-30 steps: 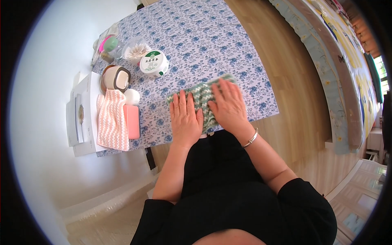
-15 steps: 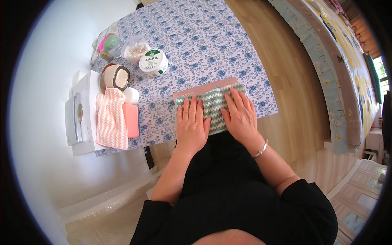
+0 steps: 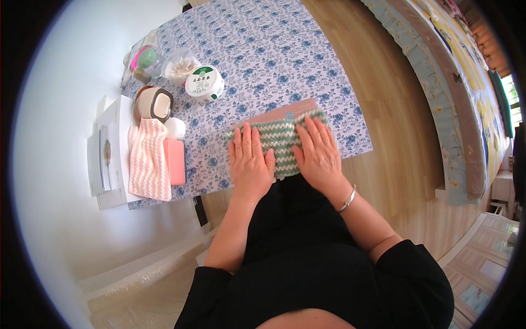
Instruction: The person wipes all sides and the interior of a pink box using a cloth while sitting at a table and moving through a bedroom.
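A green-and-white zigzag-striped cloth lies spread at the table's near edge, over a flat pink box or book whose far strip shows beyond it. Flat on the cloth's left part rests my left hand, fingers stretched forward. My right hand presses on the cloth's right part, its fingers also extended and slightly spread. What lies beneath both palms is hidden.
On the table's left side are a pink-and-white striped cloth, a pink case, a beige rounded device, a white lidded tub, a clear container of cotton swabs and a white box. A bed stands right.
Both hands have shifted slightly left, my left hand more, moving apart. The cloth has stretched left with them and looks flatter, and its stripes have straightened.
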Available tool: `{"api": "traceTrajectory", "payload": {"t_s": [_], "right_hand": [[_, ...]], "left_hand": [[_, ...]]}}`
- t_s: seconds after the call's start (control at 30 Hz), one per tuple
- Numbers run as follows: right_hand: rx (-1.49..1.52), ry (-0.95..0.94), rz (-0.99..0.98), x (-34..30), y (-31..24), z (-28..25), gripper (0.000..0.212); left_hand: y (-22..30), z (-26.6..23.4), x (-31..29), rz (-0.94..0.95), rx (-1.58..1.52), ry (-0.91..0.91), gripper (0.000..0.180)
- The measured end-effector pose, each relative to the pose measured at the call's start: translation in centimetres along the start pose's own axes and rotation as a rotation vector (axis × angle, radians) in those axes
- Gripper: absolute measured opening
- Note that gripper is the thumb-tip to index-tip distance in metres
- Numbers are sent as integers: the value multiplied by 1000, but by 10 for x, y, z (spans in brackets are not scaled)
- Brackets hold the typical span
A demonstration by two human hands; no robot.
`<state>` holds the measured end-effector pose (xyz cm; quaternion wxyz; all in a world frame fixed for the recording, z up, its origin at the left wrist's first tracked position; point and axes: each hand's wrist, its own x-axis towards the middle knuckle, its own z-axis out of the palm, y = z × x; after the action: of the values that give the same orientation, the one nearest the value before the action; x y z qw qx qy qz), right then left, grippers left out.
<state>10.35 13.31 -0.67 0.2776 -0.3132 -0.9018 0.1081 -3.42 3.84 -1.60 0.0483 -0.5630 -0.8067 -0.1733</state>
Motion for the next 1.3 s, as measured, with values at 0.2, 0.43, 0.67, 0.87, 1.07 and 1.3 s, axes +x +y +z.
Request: {"api": "traceTrajectory", "payload": {"t_s": [0.2, 0.43, 0.67, 0.87, 1.07, 1.3], "right_hand": [[15, -119, -199, 34, 10, 18, 35], [-77, 53, 43, 10, 1, 11, 34], [168, -74, 253, 42, 47, 16, 40], [424, -188, 442, 35, 64, 17, 40], [377, -25, 459, -15, 40, 5, 33], [378, -29, 389, 47, 57, 18, 26]], "left_hand": [[4, 3, 4, 63, 2, -64, 49], [11, -5, 4, 54, 7, -77, 48], [31, 10, 26, 254, -76, -85, 49], [41, 21, 38, 266, -87, -71, 49], [41, 22, 36, 232, -103, -62, 50], [43, 25, 39, 230, -102, -68, 50]]}}
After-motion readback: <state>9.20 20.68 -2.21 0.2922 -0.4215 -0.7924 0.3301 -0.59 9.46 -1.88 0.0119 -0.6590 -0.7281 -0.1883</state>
